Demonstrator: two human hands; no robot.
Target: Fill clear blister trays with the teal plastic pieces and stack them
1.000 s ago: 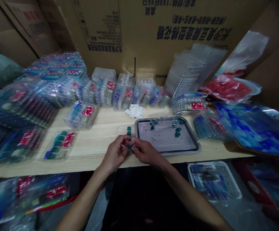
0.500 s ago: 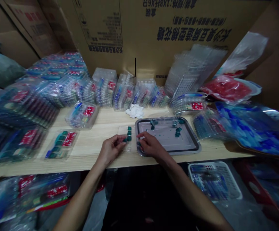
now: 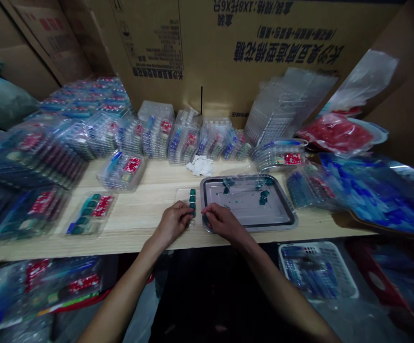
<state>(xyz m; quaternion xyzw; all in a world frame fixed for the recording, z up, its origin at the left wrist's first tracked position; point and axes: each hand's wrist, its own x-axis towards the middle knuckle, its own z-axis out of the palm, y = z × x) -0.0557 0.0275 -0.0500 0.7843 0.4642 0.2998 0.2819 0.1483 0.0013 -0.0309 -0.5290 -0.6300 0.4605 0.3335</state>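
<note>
A small clear plastic tray [image 3: 183, 194] lies on the table in front of me, with a row of dark green cubes [image 3: 192, 192] along its right side. My left hand [image 3: 174, 220] is closed over the tray's lower part, its thumb and fingertips pinched at a green cube low in that row. Just to the right, my right hand [image 3: 224, 222] is over the left rim of a grey tray [image 3: 242, 216], fingers closed on a dark green piece [image 3: 204, 219] that shows at the fingertips. More green pieces [image 3: 264, 197] and crumbs lie on the grey tray.
A filled clear pack [image 3: 91, 214] lies at left. Stacked packs [image 3: 157, 136] line the back below a large cardboard box [image 3: 207, 57]. Beyond the crumpled white tissue [image 3: 200, 165] stand stacked clear trays [image 3: 285, 107]. Blue packets [image 3: 378, 190] fill a box at right; a white basket [image 3: 349, 281] sits below.
My left hand has moved right and slightly down, bringing its green cube to the row in the clear tray. My right hand's fingers have closed together near the grey tray's left rim.
</note>
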